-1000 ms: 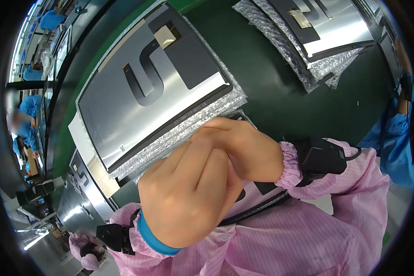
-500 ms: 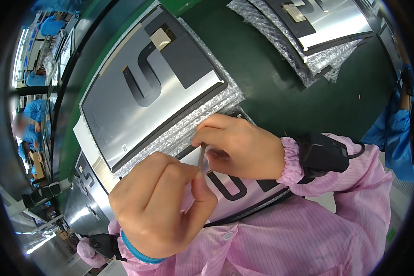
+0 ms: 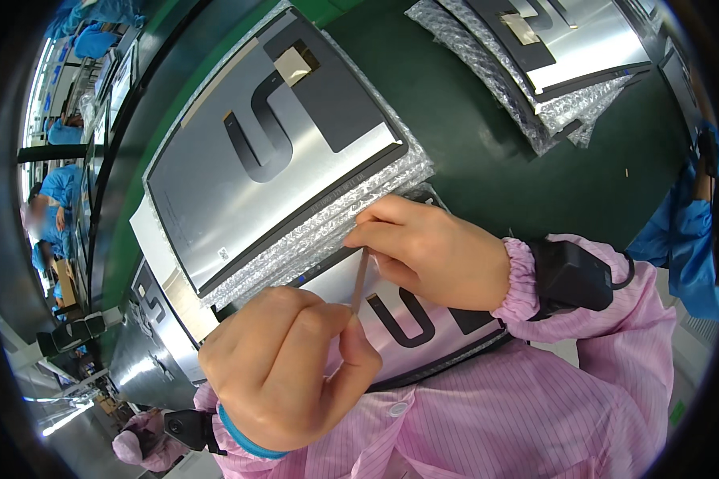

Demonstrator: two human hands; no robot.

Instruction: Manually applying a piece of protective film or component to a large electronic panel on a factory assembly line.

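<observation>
Between my two hands stretches a thin, pale translucent strip (image 3: pixel 361 281), which looks like tape. My left hand (image 3: pixel 284 363) pinches its lower end between thumb and forefinger. The upper end is in a pinch of my right hand (image 3: pixel 435 251). Beneath both hands lies a silver panel (image 3: pixel 395 363) with a dark U-shaped slot and a black edge; my hands hide part of it. Just beyond, a similar large silver-and-grey panel (image 3: pixel 192 191) rests on layers of bubble wrap (image 3: pixel 295 254).
More panels (image 3: pixel 591 56) on bubble wrap (image 3: pixel 487 76) lie at the far right of the green table (image 3: pixel 471 176). Another panel (image 3: pixel 164 319) is at the left. A co-worker's blue sleeve (image 3: pixel 687 247) shows at the right edge; other people work at the far left.
My hands have drawn apart slightly, and more of the strip shows between them. My right hand has shifted a little right, my left hand slightly lower. The view has also shifted slightly.
</observation>
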